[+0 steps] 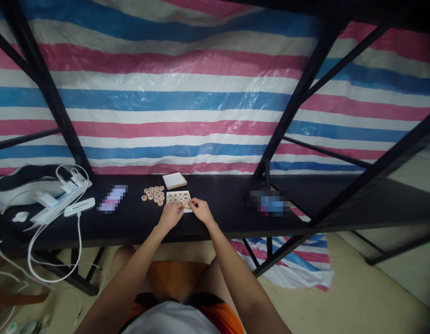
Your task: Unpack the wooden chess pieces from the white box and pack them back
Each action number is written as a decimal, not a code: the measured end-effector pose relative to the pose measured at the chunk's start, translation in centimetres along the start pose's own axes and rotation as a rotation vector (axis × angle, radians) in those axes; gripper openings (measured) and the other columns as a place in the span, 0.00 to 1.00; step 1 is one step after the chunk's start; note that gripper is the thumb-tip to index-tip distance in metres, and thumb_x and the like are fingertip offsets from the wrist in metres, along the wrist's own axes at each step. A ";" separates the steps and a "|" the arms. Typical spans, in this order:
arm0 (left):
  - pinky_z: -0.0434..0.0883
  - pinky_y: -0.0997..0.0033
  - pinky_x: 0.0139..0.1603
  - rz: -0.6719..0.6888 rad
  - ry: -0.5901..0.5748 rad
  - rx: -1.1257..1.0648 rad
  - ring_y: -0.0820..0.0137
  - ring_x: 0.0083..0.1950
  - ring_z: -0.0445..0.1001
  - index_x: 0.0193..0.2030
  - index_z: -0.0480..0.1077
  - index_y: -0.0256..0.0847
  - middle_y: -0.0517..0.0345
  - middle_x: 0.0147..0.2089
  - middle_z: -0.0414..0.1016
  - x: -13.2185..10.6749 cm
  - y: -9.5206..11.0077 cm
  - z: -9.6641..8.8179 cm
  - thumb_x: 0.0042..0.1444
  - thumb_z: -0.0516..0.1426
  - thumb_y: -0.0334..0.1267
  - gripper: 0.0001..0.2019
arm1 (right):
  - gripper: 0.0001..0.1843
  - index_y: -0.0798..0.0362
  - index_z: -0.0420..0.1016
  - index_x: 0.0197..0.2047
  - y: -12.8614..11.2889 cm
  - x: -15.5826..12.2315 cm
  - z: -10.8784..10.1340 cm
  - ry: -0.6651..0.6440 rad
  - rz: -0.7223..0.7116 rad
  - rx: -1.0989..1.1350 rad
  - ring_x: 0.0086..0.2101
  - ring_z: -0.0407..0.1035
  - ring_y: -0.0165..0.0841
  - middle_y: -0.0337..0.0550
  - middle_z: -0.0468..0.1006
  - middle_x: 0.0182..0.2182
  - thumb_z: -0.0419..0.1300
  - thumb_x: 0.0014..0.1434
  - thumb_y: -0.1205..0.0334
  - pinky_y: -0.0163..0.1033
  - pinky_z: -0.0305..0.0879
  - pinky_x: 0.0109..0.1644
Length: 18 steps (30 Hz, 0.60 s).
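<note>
A shallow white box (177,194) on the black desk holds round wooden Chinese chess pieces with dark characters. My left hand (171,215) is over the box's near left part, fingers closed together; what is in them is too small to make out. At the box's right side, my right hand (201,211) has thumb and fingers pinched near the edge, and their contents are hidden. Left of the box, several loose chess pieces (155,193) with red characters lie in a cluster. Just behind the box sits a white box lid (175,180).
To the left lie a blurred phone-like object (112,198), a white router-like device (80,207), and a power strip (58,204) with tangled white cables. A blurred dark object (270,203) is at the right. Black metal posts (287,120) and a striped sheet (180,102) stand behind.
</note>
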<state>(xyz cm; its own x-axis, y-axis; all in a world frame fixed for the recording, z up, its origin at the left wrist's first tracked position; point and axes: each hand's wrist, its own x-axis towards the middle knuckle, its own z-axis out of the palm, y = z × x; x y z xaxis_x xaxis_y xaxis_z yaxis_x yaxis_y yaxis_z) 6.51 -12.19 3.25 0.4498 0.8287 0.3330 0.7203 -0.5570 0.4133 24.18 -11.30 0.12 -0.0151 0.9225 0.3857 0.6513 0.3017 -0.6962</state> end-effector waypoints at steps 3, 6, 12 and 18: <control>0.65 0.64 0.50 0.011 0.013 -0.029 0.64 0.46 0.71 0.39 0.75 0.41 0.53 0.43 0.76 -0.3 -0.3 0.4 0.57 0.53 0.33 0.09 | 0.14 0.50 0.77 0.34 0.0 0.0 0.0 0.007 -0.030 -0.014 0.28 0.67 0.30 0.38 0.75 0.25 0.52 0.59 0.55 0.32 0.59 0.36; 0.63 0.61 0.55 -0.001 0.076 -0.016 0.61 0.53 0.67 0.42 0.75 0.41 0.51 0.50 0.72 -0.5 -0.8 0.6 0.57 0.53 0.34 0.10 | 0.14 0.51 0.77 0.36 0.0 0.0 0.1 0.010 -0.036 -0.016 0.29 0.68 0.31 0.39 0.75 0.26 0.51 0.60 0.55 0.32 0.60 0.37; 0.64 0.56 0.55 -0.127 0.178 0.100 0.57 0.57 0.64 0.45 0.73 0.42 0.48 0.53 0.68 -1.8 -4.7 -1.3 0.58 0.52 0.37 0.12 | 0.15 0.50 0.76 0.39 0.2 0.1 0.1 0.026 0.010 -0.010 0.27 0.67 0.31 0.38 0.74 0.24 0.51 0.60 0.54 0.33 0.59 0.35; 0.65 0.56 0.53 -0.276 0.120 0.231 0.55 0.56 0.64 0.51 0.71 0.42 0.48 0.56 0.67 -3.3 -8.3 -2.8 0.58 0.52 0.36 0.15 | 0.16 0.51 0.75 0.43 0.3 0.1 0.1 0.068 0.058 0.022 0.27 0.68 0.32 0.38 0.74 0.23 0.51 0.60 0.53 0.34 0.60 0.36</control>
<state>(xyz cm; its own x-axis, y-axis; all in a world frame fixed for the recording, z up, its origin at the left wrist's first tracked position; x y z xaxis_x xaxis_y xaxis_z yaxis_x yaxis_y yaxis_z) -2.46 -10.50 1.10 0.1667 0.9261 0.3385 0.9122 -0.2752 0.3036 24.29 -11.08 -0.07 0.0742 0.9205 0.3837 0.6328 0.2539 -0.7315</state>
